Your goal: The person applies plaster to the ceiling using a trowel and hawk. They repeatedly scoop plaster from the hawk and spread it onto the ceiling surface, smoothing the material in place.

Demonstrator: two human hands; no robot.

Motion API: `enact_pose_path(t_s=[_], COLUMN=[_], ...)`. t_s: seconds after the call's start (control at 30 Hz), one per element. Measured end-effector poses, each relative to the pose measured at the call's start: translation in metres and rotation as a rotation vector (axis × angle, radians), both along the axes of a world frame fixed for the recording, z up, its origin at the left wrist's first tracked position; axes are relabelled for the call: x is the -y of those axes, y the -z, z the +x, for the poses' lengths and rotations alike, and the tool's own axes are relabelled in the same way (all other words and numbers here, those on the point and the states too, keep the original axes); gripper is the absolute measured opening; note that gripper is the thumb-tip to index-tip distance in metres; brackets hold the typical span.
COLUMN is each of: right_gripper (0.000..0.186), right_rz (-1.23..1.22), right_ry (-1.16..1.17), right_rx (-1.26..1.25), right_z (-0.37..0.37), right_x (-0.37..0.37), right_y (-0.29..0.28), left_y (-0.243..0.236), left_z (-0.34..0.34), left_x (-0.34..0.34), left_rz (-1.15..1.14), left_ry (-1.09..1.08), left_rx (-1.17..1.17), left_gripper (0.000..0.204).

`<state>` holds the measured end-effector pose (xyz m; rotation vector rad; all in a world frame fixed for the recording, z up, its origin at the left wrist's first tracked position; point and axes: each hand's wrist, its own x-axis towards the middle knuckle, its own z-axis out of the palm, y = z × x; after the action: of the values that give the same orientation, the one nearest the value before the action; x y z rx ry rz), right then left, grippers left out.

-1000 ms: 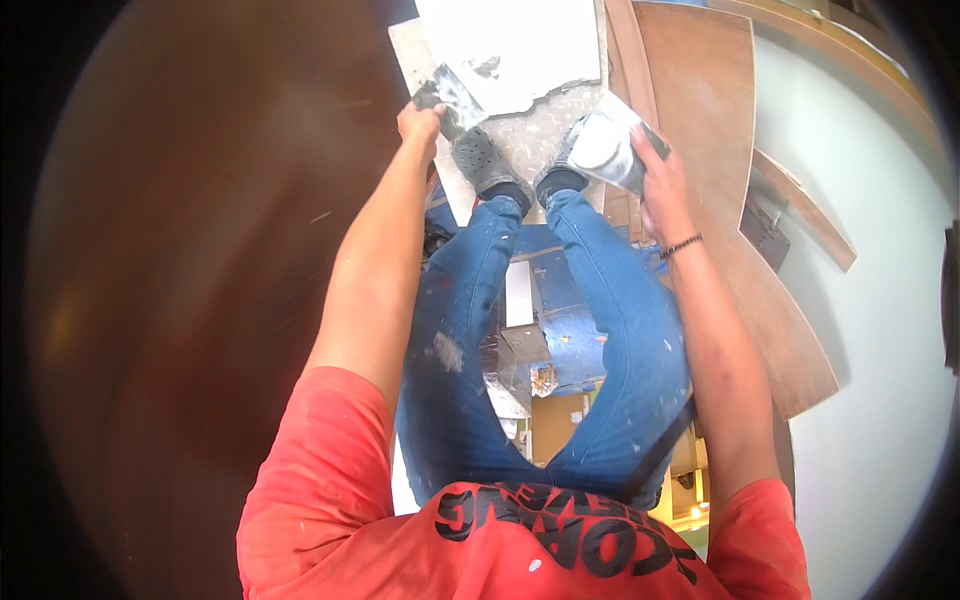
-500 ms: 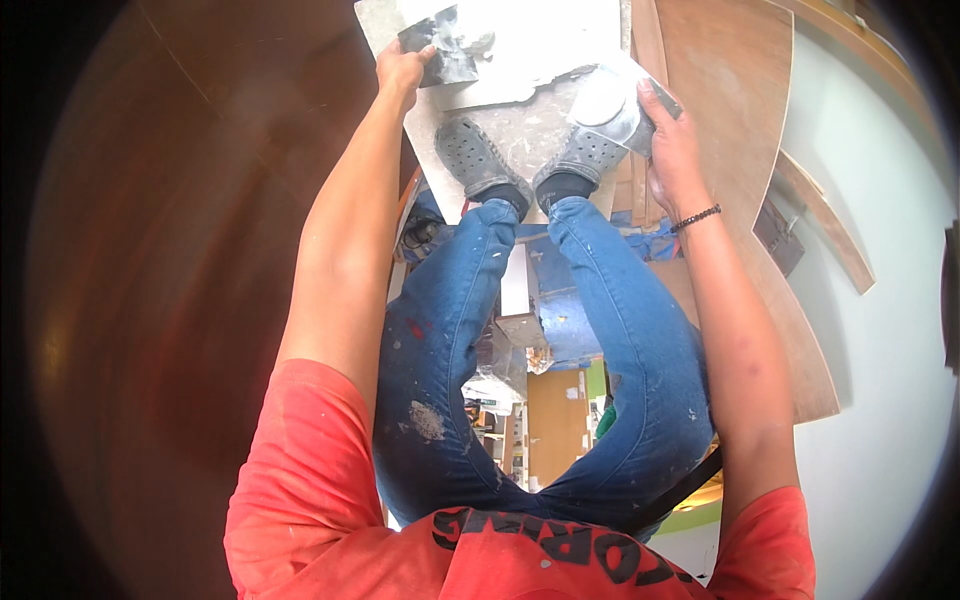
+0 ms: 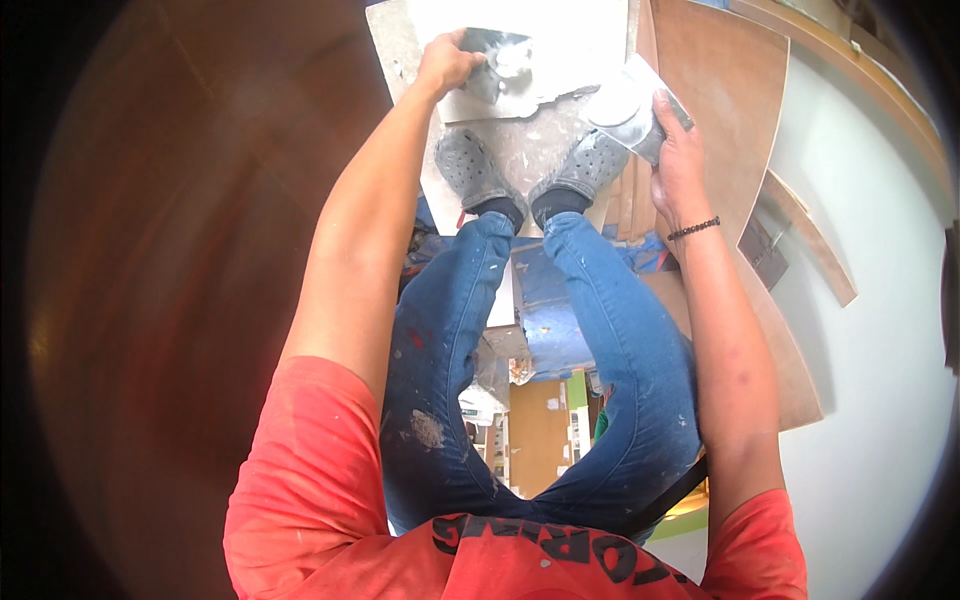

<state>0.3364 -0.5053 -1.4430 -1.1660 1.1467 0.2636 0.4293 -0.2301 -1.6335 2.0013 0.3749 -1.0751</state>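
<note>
My left hand grips a thin, dark rectangular scraper blade, its face smeared with white paste. That blade is over a bright white sheet lying on a paint-spotted board; whether they touch, I cannot tell. In my right hand is a second flat scraper blade, tilted, with the thumb across its edge. A thick patch of white paste covers its left part. Glare hides detail on the sheet. A dark beaded bracelet circles my right wrist.
Both my feet, in grey clogs, stand on the board, which is raised above the floor. Curved plywood leans at the right, near a pale wall. A large brown surface fills the left. Blue sheeting shows below, between my legs.
My left hand and its scraper blade have moved right across the white sheet. The right hand has come slightly nearer with its blade. Both hands keep their hold.
</note>
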Motion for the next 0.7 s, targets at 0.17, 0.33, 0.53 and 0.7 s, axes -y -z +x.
enact_pose_path(t_s=[0.17, 0.33, 0.53, 0.7], right_gripper=[0.042, 0.041, 0.042, 0.042], right_rz=[-0.007, -0.036, 0.078, 0.383], right_ry=[0.036, 0.089, 0.045, 0.164], right_rx=[0.000, 0.026, 0.096, 0.267], right_z=[-0.004, -0.007, 0.013, 0.066], right_x=[0.006, 0.007, -0.017, -0.060], right_y=[0.005, -0.011, -0.107, -0.255], left_y=[-0.012, -0.064, -0.253, -0.492], left_z=[-0.021, -0.026, 0.014, 0.049], left_x=[0.004, -0.007, -0.031, -0.047], left_rz=[-0.353, -0.695, -0.678, -0.660], left_ry=[-0.073, -0.337, -0.361, -0.256], left_rx=[-0.313, -0.526, -0.123, 0.519], left_gripper=[0.044, 0.048, 0.039, 0.025])
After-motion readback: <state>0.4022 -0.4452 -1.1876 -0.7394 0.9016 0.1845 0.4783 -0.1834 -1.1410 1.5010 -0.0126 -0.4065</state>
